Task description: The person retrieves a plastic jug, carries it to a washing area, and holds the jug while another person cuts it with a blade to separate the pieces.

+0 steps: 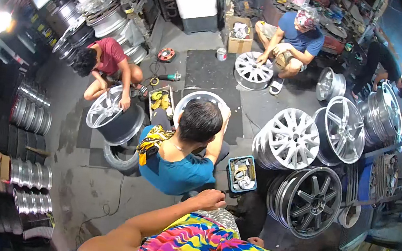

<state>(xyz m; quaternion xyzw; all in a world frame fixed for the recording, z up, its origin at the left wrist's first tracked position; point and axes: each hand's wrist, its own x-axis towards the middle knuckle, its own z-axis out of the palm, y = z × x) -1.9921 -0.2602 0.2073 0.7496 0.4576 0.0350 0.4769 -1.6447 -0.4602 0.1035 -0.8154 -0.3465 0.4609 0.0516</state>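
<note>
Head camera: left hand (210, 200) curls loosely closed, apparently propped for rest, patterned grey cloth (223, 219) beneath; right hand (256, 241), can't tell its grip.

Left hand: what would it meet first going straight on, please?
The left hand would probably meet the dark spoked wheel, unless low enough to catch the blue basket; depth is unclear.

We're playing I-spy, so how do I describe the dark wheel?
Find the person in the teal shirt, near the middle. Look right, past the little blue basket, to the group of big wheels. The dark wheel is the lowest one in that group, and its spokes are dark, while the wheels just above it have silver spokes.
</note>
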